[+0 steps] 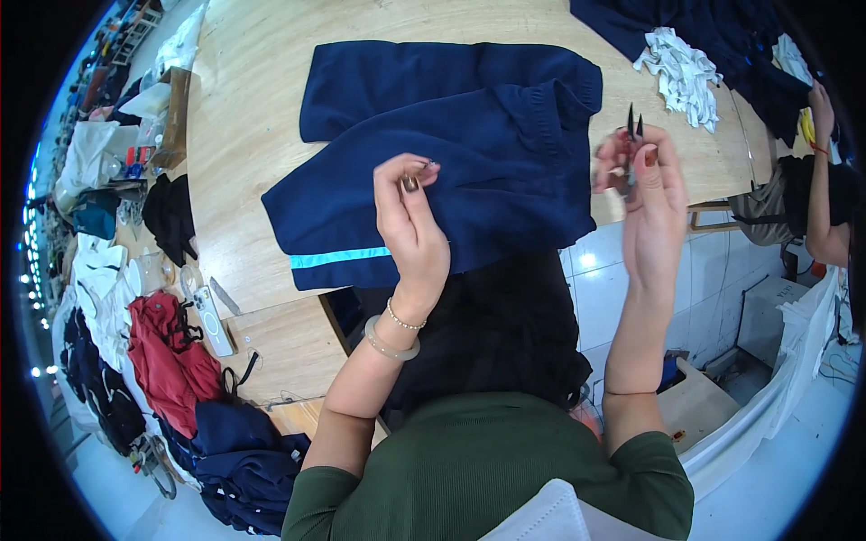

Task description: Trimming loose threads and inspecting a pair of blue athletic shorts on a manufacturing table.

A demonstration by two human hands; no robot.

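Observation:
A pair of navy blue trousers [361, 194] lies on the wooden table, its legs spread toward the left. The gathered elastic waist is at the right end, and a light blue stripe [338, 258] runs along the near leg. My left hand [413, 221] is raised over the trousers, thumb and curled fingers pinched together. What is between its fingertips, if anything, is too small to make out. To the right of the waist, my right hand [651, 185] holds a pair of thread snips [632, 126], dark blades pointing up. Some of its fingers are blurred.
White cloth scraps [683, 79] and dark fabric [622, 20] lie at the back right, near another person's arm [819, 171]. Leftward are a wooden box [173, 117], a black cloth [168, 216], a red garment [171, 356] and a white handheld device [213, 325]. Black cloth [505, 334] covers my lap.

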